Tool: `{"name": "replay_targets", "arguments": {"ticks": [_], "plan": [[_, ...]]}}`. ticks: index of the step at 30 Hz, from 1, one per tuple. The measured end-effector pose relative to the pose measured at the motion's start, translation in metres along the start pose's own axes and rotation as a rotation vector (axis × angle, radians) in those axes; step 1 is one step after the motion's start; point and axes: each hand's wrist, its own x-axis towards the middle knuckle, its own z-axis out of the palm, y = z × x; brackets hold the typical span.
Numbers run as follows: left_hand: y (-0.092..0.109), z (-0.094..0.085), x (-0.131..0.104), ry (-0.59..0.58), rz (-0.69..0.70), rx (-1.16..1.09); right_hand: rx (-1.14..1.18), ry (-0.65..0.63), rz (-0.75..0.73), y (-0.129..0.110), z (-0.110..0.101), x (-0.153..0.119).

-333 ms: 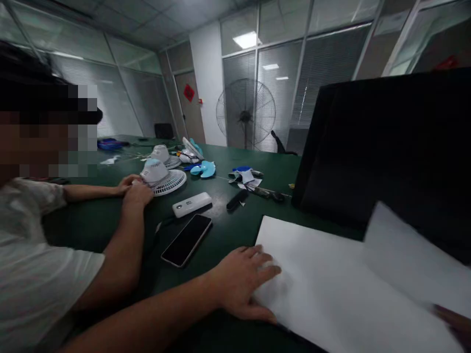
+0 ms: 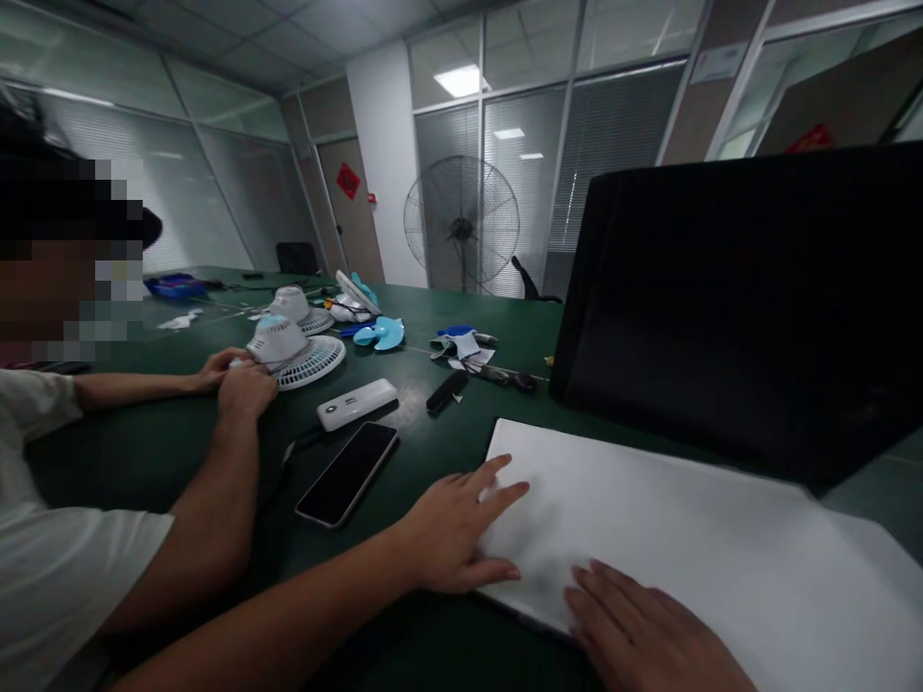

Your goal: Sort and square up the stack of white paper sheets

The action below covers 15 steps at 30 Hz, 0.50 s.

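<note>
No writing is showing on the white sheet, which is lying on the green tabletop before a black panel. Left of the sheet a smartphone and power bank are lying. The left hand and right hand are pressing flat, fingers spread, grasping nothing, on the sheet's near left corner

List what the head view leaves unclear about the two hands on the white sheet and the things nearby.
- Right hand: wrist cut off by the bottom edge.
- White sheet: right end leaves the picture.
- Left hand: palm side hidden, flat on the sheet.
- Black panel: too dark to identify.
- Small items beyond the phone: too small.
</note>
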Motion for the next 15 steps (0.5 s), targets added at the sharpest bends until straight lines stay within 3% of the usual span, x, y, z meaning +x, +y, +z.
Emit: {"name": "replay_targets", "arguments": {"ticks": [3,5,10,15], "plan": [[0.002,0.001,0.000,-0.031,0.004,0.054,0.092,-0.051,0.049,-0.012,-0.005,0.016],[0.002,0.001,0.000,-0.030,0.006,0.049,0.152,-0.101,0.080,-0.010,-0.014,0.011],[-0.002,0.002,0.002,-0.014,0.001,-0.005,0.104,-0.116,0.228,0.021,-0.034,-0.037],[-0.005,0.006,0.004,0.019,0.001,-0.030,-0.006,-0.125,0.230,0.041,-0.032,-0.075]]}}
